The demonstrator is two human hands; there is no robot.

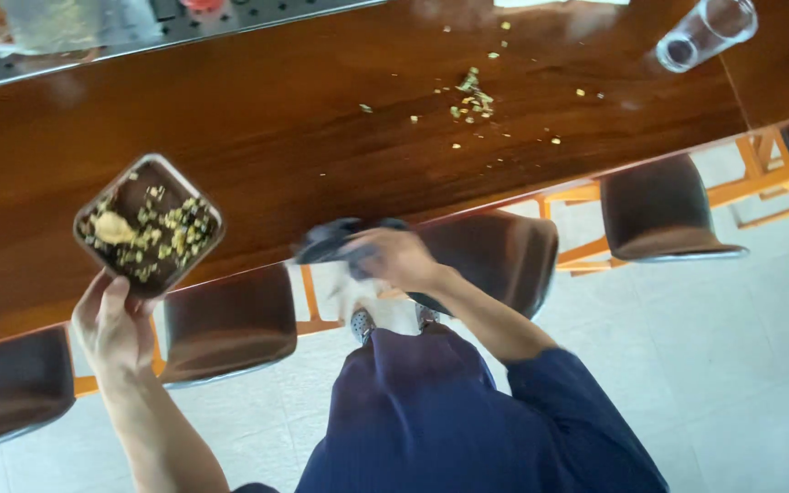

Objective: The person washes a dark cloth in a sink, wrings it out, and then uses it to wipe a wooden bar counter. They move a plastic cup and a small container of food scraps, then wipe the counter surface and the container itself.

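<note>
Wooden counter (pixel 321 119), brown stools (pixel 659 205), tiled floor (pixel 741 365)

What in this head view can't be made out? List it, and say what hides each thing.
- Dark cloth in the right hand: motion blur and the fingers hide its shape.
- Food scraps in the square dish held by the left hand: too small to tell their kind.
- Glass: top edge cuts its rim.
- Items on the metal tray: cut off and blurred.
- Feet: hidden by the blue clothing.

A dark wooden table (pixel 303 119) is carrying scattered crumbs (pixel 473 99) near its middle, and right of the crumbs an empty glass (pixel 707 33) is lying.
</note>
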